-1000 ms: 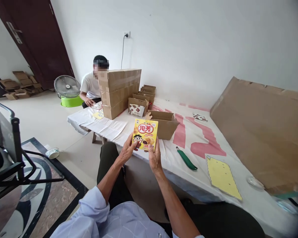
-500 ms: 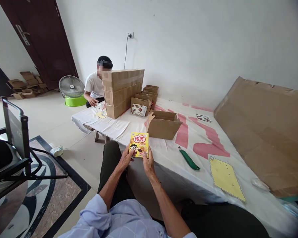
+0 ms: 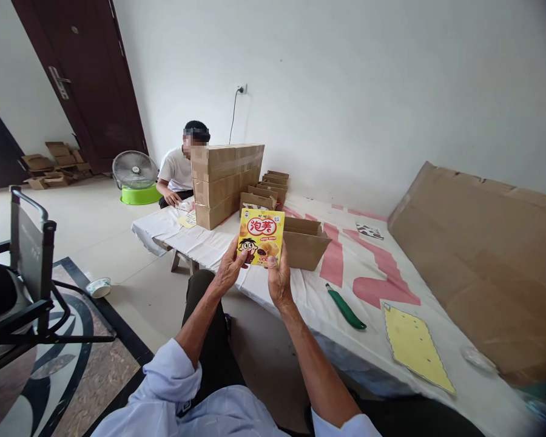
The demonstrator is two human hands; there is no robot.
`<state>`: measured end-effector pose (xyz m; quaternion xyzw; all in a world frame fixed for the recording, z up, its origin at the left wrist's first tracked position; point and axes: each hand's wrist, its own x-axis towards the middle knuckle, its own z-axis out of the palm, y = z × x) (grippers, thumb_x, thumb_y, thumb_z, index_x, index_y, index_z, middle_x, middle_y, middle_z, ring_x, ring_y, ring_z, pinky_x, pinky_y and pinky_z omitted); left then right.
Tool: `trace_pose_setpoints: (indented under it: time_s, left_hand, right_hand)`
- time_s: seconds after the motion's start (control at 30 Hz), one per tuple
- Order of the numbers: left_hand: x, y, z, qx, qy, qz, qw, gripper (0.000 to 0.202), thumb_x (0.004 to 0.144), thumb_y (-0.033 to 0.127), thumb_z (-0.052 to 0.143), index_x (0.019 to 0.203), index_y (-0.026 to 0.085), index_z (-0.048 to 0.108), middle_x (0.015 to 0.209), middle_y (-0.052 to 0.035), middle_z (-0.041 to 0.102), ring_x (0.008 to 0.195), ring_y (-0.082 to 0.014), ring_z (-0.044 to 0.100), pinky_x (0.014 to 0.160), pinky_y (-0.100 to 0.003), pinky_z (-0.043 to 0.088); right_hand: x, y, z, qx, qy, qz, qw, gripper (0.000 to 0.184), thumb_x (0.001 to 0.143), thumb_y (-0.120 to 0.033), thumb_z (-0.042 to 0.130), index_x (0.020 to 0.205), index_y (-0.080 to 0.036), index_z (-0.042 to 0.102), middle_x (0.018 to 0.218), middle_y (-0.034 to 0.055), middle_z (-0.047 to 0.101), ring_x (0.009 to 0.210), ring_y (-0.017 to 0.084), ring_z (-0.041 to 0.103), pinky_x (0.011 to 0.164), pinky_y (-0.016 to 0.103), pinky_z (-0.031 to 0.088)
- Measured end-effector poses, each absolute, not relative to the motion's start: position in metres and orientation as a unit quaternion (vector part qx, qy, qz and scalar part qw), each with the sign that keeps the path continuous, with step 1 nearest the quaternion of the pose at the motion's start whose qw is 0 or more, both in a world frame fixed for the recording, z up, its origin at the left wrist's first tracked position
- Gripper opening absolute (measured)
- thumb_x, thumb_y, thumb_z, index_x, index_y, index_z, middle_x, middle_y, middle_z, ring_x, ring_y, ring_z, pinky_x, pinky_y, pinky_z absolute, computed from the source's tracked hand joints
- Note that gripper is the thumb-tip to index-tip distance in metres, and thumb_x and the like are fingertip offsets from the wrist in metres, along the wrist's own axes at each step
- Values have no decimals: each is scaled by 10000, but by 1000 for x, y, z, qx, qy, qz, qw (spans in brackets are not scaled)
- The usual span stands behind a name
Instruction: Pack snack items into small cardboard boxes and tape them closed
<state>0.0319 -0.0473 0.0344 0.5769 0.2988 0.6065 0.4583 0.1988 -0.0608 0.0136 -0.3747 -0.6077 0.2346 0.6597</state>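
- Yellow snack box (image 3: 261,235): flat and upright, with red characters on a white oval and a cartoon face at its lower left.
- Left hand (image 3: 228,271) and right hand (image 3: 279,280) pinch its bottom corners.
- It is held above the near table edge (image 3: 273,297), in front of an open carton (image 3: 306,243).

One yellow snack box (image 3: 261,237), one green cutter (image 3: 346,306), one floor fan (image 3: 134,171) and one seated co-worker (image 3: 177,171).

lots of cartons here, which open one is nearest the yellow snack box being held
The lone open carton behind the yellow snack box, apart from the row of open cartons beside the taped stack.
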Motion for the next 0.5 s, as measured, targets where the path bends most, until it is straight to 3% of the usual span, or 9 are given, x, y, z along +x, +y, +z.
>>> trace_pose_setpoints:
  time_s: [0.5]
  left_hand:
    - [25, -21, 57, 608, 274, 611, 426, 863, 971, 617, 734, 1700, 265, 436, 1296, -113, 745, 954, -193, 741, 679, -225, 585]
  right_hand:
    - [201, -38, 38, -372, -632, 208, 648, 747, 1098, -550, 483, 1768, -299, 268, 1621, 133, 593, 1369, 339, 644, 1126, 559, 568]
